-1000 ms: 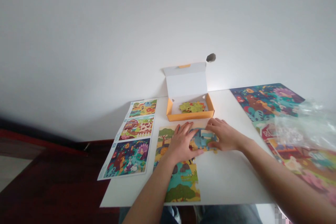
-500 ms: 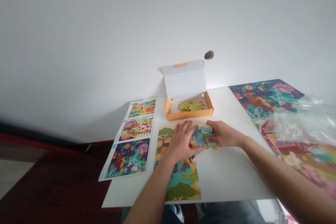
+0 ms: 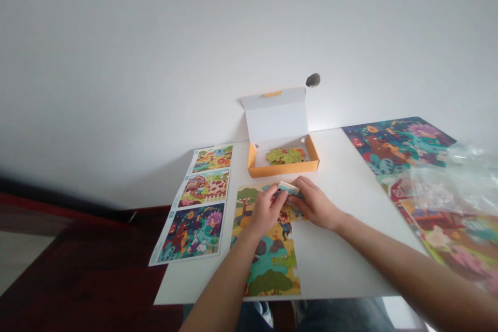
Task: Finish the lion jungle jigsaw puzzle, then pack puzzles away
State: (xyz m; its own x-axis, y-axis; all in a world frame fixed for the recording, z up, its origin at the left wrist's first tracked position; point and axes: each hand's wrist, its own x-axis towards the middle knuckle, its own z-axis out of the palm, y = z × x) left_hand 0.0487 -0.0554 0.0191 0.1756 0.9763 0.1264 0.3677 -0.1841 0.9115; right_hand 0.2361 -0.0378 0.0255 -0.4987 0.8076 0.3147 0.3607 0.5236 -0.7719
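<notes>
A light-blue jigsaw puzzle piece [image 3: 288, 188] is tilted up between my two hands, above the far edge of a partly joined jigsaw puzzle [image 3: 272, 264]. My left hand [image 3: 266, 211] pinches its left side with thumb and fingers. On its right side, my right hand [image 3: 314, 203] is closed on the same piece. The joined part shows trees, a pond and a crocodile, with a ragged right edge. My hands cover some of its upper part, where a joined strip reaches right beneath my right hand.
An orange box [image 3: 283, 170] with its white lid raised holds loose puzzle pieces [image 3: 286, 155]. Left of the puzzle lies a sheet with three pictures [image 3: 190, 232]. Picture boards [image 3: 400, 145] and a clear plastic bag [image 3: 447, 189] lie on the right of the white table [image 3: 342, 270].
A blue piece that lay against the puzzle's upper right is now lifted and tilted between both hands. My left hand went from spread flat to pinching; my right hand moved left.
</notes>
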